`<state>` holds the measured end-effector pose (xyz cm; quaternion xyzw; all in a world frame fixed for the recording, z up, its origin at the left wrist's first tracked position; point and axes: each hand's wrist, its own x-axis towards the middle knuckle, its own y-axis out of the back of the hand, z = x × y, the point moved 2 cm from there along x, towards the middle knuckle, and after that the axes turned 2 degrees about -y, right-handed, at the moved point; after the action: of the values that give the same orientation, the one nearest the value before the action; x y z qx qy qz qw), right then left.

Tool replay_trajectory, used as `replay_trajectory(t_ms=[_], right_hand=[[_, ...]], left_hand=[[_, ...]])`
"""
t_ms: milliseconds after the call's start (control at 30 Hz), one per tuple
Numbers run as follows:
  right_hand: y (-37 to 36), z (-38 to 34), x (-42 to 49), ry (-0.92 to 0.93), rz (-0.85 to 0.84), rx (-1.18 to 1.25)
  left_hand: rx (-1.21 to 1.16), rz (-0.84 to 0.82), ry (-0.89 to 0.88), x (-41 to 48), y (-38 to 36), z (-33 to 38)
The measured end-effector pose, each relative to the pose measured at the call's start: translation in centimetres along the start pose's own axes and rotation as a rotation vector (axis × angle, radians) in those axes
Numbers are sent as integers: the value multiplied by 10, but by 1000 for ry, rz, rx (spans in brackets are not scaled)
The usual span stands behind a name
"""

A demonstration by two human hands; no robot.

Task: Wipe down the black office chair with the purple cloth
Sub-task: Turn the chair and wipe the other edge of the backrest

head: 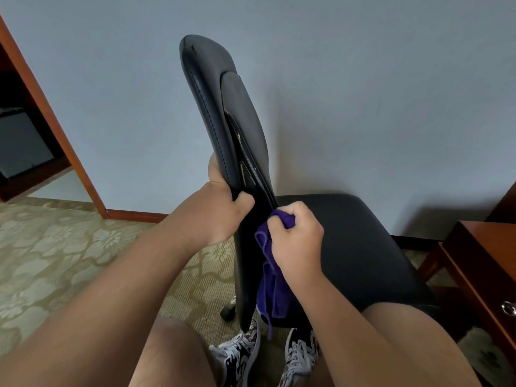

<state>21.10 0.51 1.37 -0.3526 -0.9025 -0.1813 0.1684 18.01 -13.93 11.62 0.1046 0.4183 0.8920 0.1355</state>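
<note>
The black office chair point(223, 107) stands in front of me, its backrest seen edge-on and its seat point(357, 247) stretching to the right. My left hand point(220, 210) grips the lower edge of the backrest, thumb curled round it. My right hand point(296, 241) holds the bunched purple cloth point(272, 286) against the joint between backrest and seat. The loose end of the cloth hangs down past the seat edge.
A grey wall rises behind the chair. A wooden door frame point(55, 135) is at the left, a dark wooden cabinet with a drawer knob point(485, 275) at the right. Patterned carpet point(55, 261) covers the floor. My shoes point(240, 356) and a chair caster point(227, 311) are below.
</note>
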Motion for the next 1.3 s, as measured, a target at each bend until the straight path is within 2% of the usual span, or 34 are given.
replay_trajectory(t_ms=[133, 200, 433, 600, 900, 1033, 1300], right_hand=[[-4, -43, 21, 179, 16, 13], [-7, -59, 30, 189, -1, 51], [1, -39, 21, -30, -84, 160], [4, -30, 12, -96, -44, 167], [-8, -101, 50, 144, -105, 239], [-12, -101, 52, 190, -148, 226], [4, -50, 28, -23, -205, 239]], left_hand=[[-8, -1, -26, 1, 0, -1], [-4, -4, -21, 2, -1, -2], [9, -12, -46, 4, 2, -5], [16, -19, -27, 1, 2, -4], [-18, -9, -74, 2, 1, -3], [-23, -7, -85, 2, 2, -5], [47, -22, -45, 2, 2, -6]])
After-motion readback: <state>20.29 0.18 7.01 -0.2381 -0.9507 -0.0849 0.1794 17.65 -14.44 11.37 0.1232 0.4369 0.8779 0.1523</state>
